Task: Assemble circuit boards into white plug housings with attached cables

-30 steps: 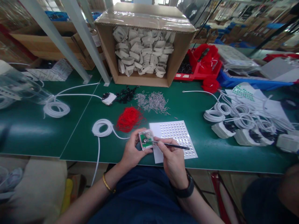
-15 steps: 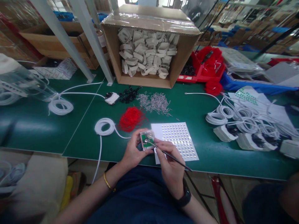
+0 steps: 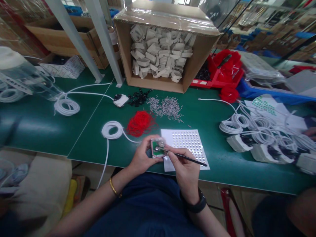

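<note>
My left hand [image 3: 142, 156] is closed around the edges of a small square housing with a green circuit board [image 3: 155, 152] inside, tilted up toward me. Two round metallic spots show on the board. In my right hand [image 3: 185, 171] is a pair of slim dark tweezers [image 3: 190, 159], pinched between thumb and fingers. Their tip reaches over the board near the lower round spot; whether it touches cannot be made out. Beneath my right hand lies a white sheet [image 3: 166, 134] with rows of small silvery discs [image 3: 187, 141]. A white cable [image 3: 130, 139] runs to the left hand from a coil.
Red wires [image 3: 140, 123], small metal pins [image 3: 170, 107] and black parts [image 3: 138, 97] lie in piles. Behind them stands a cardboard box [image 3: 123, 52] of white housings. Coiled cables with white housings [image 3: 264, 148] crowd the right, where a person's hand [image 3: 309, 132] shows at the edge.
The tweezers have swung to a flatter angle, and my right hand has shifted slightly right. The housing stays in my left hand, turned a little. The camera view has shifted slightly.
</note>
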`<state>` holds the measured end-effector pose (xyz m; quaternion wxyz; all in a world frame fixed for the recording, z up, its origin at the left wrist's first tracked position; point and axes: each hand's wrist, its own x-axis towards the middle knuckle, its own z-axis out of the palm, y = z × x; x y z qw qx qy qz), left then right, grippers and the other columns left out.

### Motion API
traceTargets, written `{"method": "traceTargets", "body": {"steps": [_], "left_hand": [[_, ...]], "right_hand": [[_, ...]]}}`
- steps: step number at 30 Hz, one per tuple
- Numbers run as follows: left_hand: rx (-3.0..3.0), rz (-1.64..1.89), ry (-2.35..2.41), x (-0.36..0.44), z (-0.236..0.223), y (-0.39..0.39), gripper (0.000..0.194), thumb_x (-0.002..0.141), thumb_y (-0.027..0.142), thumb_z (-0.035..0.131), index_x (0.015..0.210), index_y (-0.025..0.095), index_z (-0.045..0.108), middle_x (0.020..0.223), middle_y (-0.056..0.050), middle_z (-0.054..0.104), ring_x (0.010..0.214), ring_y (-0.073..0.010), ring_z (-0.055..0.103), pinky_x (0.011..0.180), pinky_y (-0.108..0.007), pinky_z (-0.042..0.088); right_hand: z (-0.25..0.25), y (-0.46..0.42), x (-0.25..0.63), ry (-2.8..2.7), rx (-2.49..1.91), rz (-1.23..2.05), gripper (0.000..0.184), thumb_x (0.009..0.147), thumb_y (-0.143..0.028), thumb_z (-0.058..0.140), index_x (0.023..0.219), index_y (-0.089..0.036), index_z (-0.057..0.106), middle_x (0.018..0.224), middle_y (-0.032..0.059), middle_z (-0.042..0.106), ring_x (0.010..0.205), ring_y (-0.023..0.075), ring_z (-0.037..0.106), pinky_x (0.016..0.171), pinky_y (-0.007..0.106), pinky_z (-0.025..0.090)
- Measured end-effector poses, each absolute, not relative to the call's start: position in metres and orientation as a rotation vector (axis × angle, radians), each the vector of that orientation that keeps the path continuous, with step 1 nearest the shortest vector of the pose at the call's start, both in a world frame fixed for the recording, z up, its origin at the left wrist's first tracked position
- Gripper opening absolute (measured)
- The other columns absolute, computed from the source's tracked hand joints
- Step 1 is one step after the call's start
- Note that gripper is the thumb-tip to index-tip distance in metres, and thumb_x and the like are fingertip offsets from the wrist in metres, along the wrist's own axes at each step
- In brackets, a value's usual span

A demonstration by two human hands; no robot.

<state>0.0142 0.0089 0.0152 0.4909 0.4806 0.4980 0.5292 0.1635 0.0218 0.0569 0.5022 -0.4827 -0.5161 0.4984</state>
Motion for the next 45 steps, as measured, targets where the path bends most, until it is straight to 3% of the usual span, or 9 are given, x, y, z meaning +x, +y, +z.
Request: {"method": "traceTargets", "body": {"steps": [4,15,19,23,28,33,45], "left_hand": [[1.196,1.266,1.21,0.014,0.018,0.009,0.069,0.06,0.019,0.082,0.117,0.021,0.045,0.122,-0.01,0.056,0.111,-0.0225,0.058,0.097,-0.037,0.047],[1.183,1.27,1.181,0.013,0.02,0.007,0.066,0.061,0.02,0.081,0.116,0.021,0.046,0.121,-0.01,0.057,0.108,-0.0222,0.06,0.094,-0.036,0.049],[1.169,1.288,1.156,0.013,0.019,0.007,0.067,0.06,0.018,0.082,0.117,0.022,0.046,0.123,-0.009,0.056,0.111,-0.0221,0.058,0.097,-0.037,0.047],[1.203,1.269,1.156,0.013,0.018,0.008,0.067,0.061,0.018,0.082,0.118,0.023,0.047,0.124,-0.008,0.055,0.114,-0.0218,0.056,0.101,-0.038,0.044],[1.184,1.223,1.14,0.012,0.021,0.008,0.068,0.061,0.019,0.081,0.119,0.021,0.046,0.124,-0.009,0.055,0.114,-0.0229,0.056,0.099,-0.037,0.045],[1.164,1.217,1.106,0.011,0.022,0.009,0.068,0.06,0.017,0.082,0.118,0.022,0.047,0.122,-0.008,0.056,0.112,-0.0219,0.057,0.096,-0.034,0.047],[1.183,1.2,1.098,0.01,0.018,0.009,0.067,0.062,0.018,0.081,0.119,0.022,0.046,0.125,-0.009,0.055,0.114,-0.0226,0.056,0.099,-0.036,0.045]], "right_hand": [[0.058,0.02,0.162,-1.331,-1.167,1.094,0.006,0.078,-0.019,0.067,0.083,-0.02,0.068,0.085,0.0052,0.073,0.082,0.0198,0.069,0.071,0.032,0.058],[0.055,0.011,0.161,-1.509,-1.11,0.877,0.017,0.083,-0.011,0.06,0.093,-0.023,0.066,0.094,0.0056,0.071,0.089,0.0195,0.066,0.082,0.037,0.054],[0.056,0.018,0.169,-1.477,-1.051,0.927,0.011,0.08,-0.014,0.064,0.084,-0.023,0.067,0.087,0.0041,0.069,0.086,0.0192,0.065,0.079,0.036,0.053],[0.064,0.025,0.182,-1.291,-1.117,1.09,0.008,0.074,-0.02,0.07,0.082,-0.022,0.067,0.078,0.0018,0.068,0.066,0.0159,0.065,0.06,0.03,0.056],[0.076,0.03,0.189,-1.23,-1.092,1.461,0.014,0.07,-0.022,0.075,0.081,-0.02,0.066,0.077,0.0038,0.074,0.068,0.0196,0.071,0.066,0.033,0.061],[0.083,0.04,0.189,-1.508,-1.133,1.257,0.007,0.071,-0.022,0.074,0.076,-0.021,0.07,0.07,0.0011,0.072,0.063,0.0162,0.069,0.058,0.026,0.058],[0.088,0.044,0.189,-1.726,-1.11,1.111,0.004,0.074,-0.022,0.073,0.078,-0.021,0.071,0.071,0.0013,0.072,0.064,0.016,0.068,0.059,0.026,0.054]]}}
